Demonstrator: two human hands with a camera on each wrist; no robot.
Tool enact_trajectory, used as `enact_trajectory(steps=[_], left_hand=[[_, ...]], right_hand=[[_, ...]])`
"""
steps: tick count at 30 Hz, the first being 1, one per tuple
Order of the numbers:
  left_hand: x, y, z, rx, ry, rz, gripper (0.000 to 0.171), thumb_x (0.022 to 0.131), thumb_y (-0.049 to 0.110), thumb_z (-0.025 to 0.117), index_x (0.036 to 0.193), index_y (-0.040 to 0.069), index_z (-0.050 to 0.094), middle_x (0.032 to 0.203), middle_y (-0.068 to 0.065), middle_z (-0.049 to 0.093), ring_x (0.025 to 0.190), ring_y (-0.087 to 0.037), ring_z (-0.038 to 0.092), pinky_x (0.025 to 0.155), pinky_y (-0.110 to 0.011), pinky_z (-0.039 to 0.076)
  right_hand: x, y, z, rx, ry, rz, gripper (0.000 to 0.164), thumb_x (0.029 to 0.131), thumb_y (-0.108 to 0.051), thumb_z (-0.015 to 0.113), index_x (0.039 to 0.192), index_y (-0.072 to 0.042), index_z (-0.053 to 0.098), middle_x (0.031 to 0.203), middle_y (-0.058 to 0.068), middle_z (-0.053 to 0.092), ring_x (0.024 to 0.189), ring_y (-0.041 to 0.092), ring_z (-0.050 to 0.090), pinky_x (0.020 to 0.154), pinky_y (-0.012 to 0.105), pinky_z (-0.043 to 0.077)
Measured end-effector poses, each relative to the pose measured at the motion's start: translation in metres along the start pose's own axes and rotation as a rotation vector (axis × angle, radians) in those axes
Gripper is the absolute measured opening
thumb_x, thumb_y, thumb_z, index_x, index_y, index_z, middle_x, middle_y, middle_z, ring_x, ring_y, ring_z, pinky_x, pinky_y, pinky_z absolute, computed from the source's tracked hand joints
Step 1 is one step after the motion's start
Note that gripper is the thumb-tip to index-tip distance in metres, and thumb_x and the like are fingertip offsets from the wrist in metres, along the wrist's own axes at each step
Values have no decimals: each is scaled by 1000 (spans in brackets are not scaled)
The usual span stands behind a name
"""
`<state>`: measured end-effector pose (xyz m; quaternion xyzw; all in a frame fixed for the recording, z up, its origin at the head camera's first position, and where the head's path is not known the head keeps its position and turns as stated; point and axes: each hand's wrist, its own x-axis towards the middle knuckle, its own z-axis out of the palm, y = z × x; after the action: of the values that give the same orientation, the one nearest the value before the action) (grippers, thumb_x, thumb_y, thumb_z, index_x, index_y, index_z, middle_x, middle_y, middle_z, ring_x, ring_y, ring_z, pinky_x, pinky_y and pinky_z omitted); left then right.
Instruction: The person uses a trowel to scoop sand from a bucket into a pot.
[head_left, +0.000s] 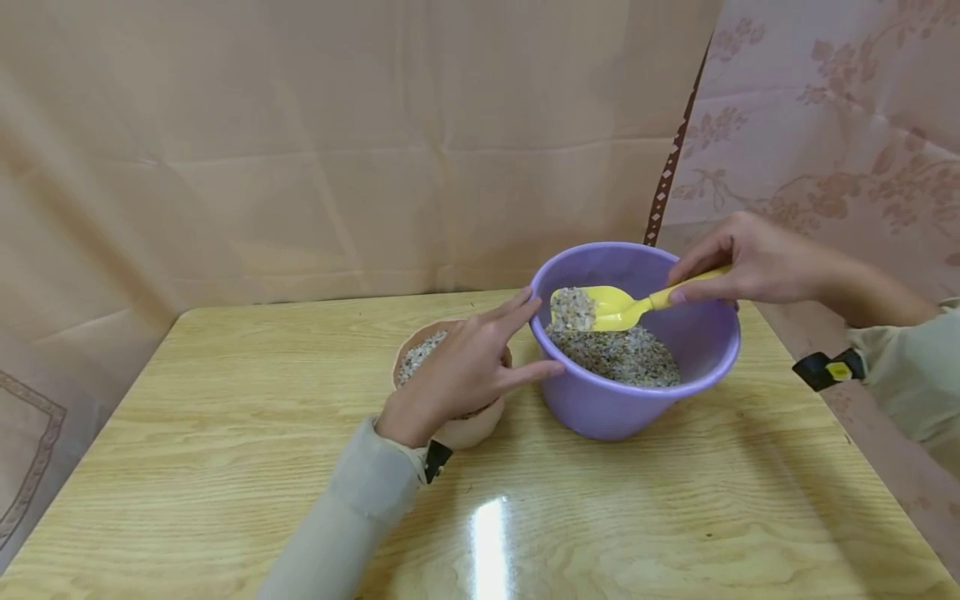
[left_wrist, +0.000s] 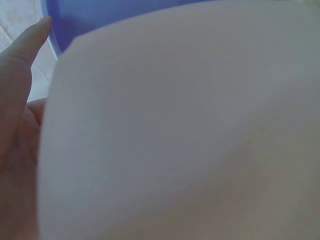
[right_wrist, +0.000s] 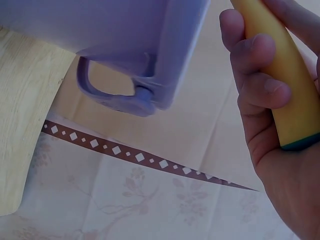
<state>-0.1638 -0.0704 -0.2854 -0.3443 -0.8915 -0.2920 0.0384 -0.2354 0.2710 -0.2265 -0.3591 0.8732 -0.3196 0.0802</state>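
My right hand [head_left: 765, 258] grips the handle of a yellow hand scoop [head_left: 611, 308]. Pale gravel [head_left: 573, 310] lies in its blade, which is held over the purple bucket [head_left: 600, 404]. Darker-looking gravel [head_left: 630, 358] covers the bucket's bottom. In the right wrist view, curled fingers wrap the scoop's yellow handle [right_wrist: 285, 85] with its green end. My left hand [head_left: 468, 358], fingers stretched out, touches the bucket's left rim. Beneath that hand stands a peach-coloured pot [head_left: 472, 427] holding gravel, partly hidden. A blurred pale surface [left_wrist: 165, 130] fills most of the left wrist view.
Both containers stand on a wood-grain table [head_left: 262, 433], the bucket near its far right edge. A purple loop handle [right_wrist: 112, 100] sticks out from the bucket's side. Beige cloth [head_left: 337, 150] hangs behind the table, with a flowered cloth [head_left: 840, 125] at the right.
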Motion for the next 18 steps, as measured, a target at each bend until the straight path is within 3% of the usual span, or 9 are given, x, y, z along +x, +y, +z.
enact_trajectory(steps=[6,10,13,16,18], left_hand=[[-2,0,-2,14,-3,-18,82,92,53,65,155,10,35,161,-9,29,64,4,59,72,-21,51],[-5,-1,-5,63,7,-37,81,91,55,65,155,13,37,160,-9,32,69,1,58,85,-26,48],[-8,-2,-9,95,11,-64,80,90,58,65,155,19,38,159,-8,33,73,-1,59,83,-28,48],[-12,-2,-14,144,11,-105,80,88,63,64,154,24,39,160,-4,33,103,-11,65,85,-34,52],[-14,-3,-17,169,14,-119,81,88,65,63,154,24,40,161,-2,32,126,-19,56,94,-41,51]], right_hand=[[-1,-9,-6,-12,-16,4,13,86,-4,77,98,-6,79,82,-4,76,47,19,61,41,28,50],[-1,-16,-10,-37,-15,11,12,86,-9,78,98,-9,79,83,-2,76,49,19,62,43,27,50],[-1,-20,-13,-40,-23,10,13,87,-10,78,99,-9,79,85,-2,77,52,19,64,44,27,50],[1,-23,-14,-34,-32,-5,13,87,-9,77,100,-7,78,86,-1,77,52,20,64,44,27,50],[2,-26,-15,-33,-34,-19,13,87,-9,77,100,-7,78,86,-1,77,51,20,64,43,28,50]])
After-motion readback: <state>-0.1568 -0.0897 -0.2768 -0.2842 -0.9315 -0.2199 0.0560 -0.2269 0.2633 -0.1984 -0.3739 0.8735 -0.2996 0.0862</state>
